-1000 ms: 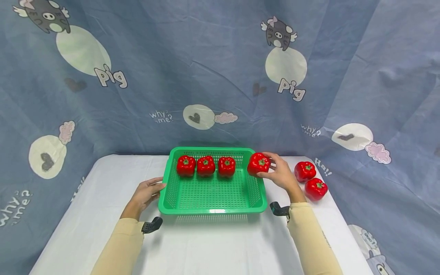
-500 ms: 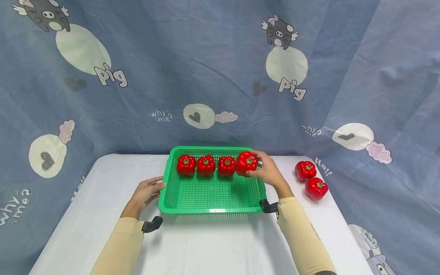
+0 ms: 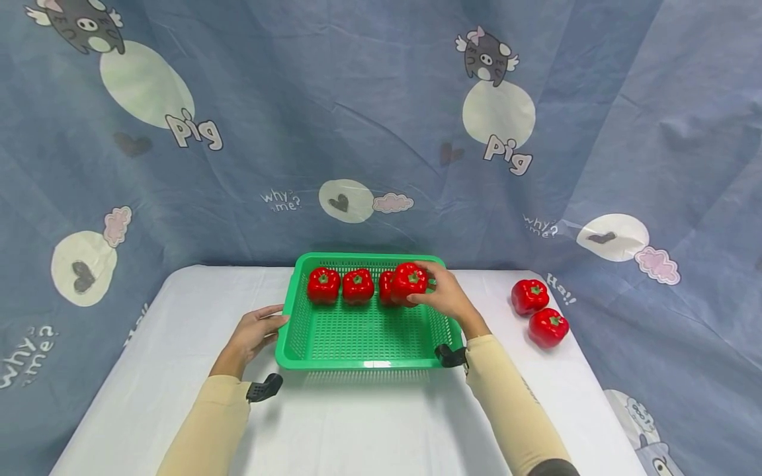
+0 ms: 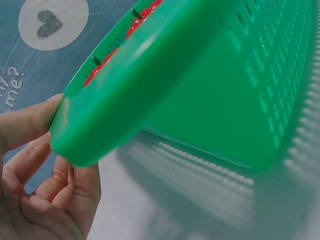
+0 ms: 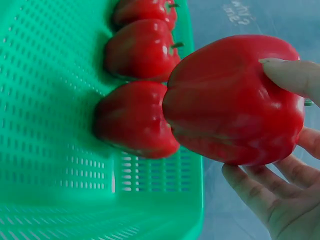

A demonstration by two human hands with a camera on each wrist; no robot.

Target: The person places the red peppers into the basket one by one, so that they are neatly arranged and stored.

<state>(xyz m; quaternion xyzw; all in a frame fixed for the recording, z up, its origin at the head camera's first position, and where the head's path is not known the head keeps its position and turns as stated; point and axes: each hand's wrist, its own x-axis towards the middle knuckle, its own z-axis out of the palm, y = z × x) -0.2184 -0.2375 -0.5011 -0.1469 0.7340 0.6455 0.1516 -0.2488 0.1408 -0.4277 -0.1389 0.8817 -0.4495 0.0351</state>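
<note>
Right hand (image 3: 445, 297) grips a pepper (image 3: 409, 282) over the basket (image 3: 363, 360). Left hand (image 3: 254, 330), fingers loosely curled, touches the basket's left rim.

Head view looks down over the green basket (image 3: 368, 330); both wrist views crowd it.

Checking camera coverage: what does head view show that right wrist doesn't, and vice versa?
Head only: the left hand touching the green basket's left rim, two loose peppers on the white table to the right, and the patterned blue backdrop.
Right wrist only: a close look at fingertips curled round the held pepper, which hangs above the basket floor.
Both: the right hand holding that pepper beside three peppers lined along the basket's far wall.
</note>
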